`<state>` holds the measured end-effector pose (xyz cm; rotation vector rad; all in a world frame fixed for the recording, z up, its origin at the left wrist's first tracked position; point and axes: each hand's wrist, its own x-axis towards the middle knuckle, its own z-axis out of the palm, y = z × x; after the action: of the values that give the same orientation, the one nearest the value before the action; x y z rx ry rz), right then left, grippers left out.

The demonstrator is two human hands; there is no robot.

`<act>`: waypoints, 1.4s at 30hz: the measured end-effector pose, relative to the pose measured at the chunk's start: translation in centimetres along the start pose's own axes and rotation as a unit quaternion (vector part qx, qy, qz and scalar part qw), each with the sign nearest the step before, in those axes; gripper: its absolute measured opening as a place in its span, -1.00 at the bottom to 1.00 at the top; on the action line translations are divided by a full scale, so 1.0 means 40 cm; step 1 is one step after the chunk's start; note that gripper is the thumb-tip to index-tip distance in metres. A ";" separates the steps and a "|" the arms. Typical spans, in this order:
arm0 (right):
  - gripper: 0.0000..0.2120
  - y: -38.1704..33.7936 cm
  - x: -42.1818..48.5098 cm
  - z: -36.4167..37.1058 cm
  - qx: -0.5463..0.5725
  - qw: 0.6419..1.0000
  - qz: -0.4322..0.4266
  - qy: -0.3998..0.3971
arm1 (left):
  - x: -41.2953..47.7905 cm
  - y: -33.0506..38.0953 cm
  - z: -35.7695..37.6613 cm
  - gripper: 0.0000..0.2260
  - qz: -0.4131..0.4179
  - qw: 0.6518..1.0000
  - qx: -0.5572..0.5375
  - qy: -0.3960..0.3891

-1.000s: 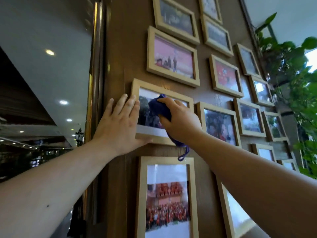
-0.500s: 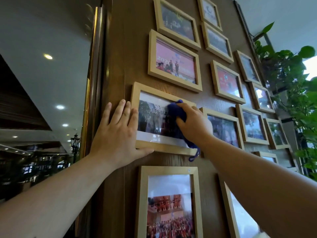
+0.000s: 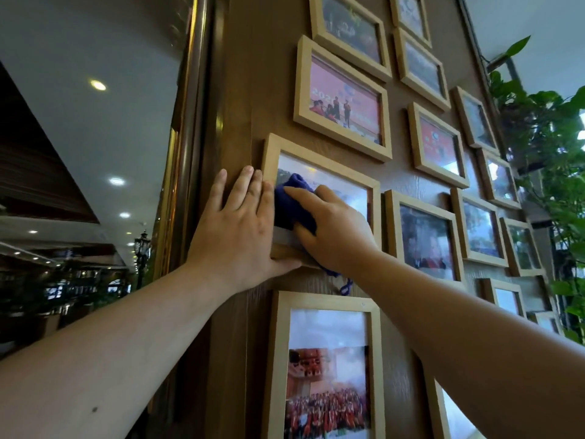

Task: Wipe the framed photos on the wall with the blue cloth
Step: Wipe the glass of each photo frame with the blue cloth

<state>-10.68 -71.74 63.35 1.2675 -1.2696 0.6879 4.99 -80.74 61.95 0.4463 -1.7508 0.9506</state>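
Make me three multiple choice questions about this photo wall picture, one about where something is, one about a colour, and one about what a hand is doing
1. Where is the cloth?
A. on the tall frame below
B. on the glass of the frame beside the left hand
C. on the plant

2. What colour is the cloth?
A. blue
B. yellow
C. white

3. What is the left hand doing?
A. hanging free
B. gripping the cloth
C. lying flat at the frame's left edge

Key: B, the right hand presses it on that frame; A, it is dark blue; C, its fingers are spread flat, thumb under the frame.
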 end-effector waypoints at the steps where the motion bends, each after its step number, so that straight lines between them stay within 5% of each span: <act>1: -0.48 0.005 -0.006 -0.006 -0.029 0.999 -0.016 0.000 | -0.002 -0.003 0.002 0.03 0.000 1.000 0.000 -0.002; 4: -0.51 0.074 -0.043 -0.036 -0.123 0.991 -0.049 -0.012 | 0.002 -0.002 0.007 0.05 0.000 1.000 0.006 -0.001; 12: -0.51 0.205 -0.146 -0.066 -0.191 0.970 0.115 -0.096 | 0.001 -0.002 0.001 0.06 0.005 1.000 0.002 -0.014; 25: -0.52 -0.001 -0.047 -0.071 -0.086 0.979 -0.141 -0.122 | -0.002 -0.001 -0.004 0.03 0.004 1.000 -0.009 -0.007; 33: -0.56 0.165 -0.145 -0.119 -0.162 0.968 -0.088 -0.168 | -0.003 -0.001 -0.006 0.03 0.012 1.000 -0.001 -0.016; 42: -0.50 0.342 -0.202 -0.161 -0.150 0.985 0.010 -0.079 | 0.062 0.132 -0.058 -0.16 0.105 0.994 -0.028 0.026</act>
<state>-23.28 -60.38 60.99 1.0766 -1.4572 0.3969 1.84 -75.36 62.50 0.2008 -1.7962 1.0481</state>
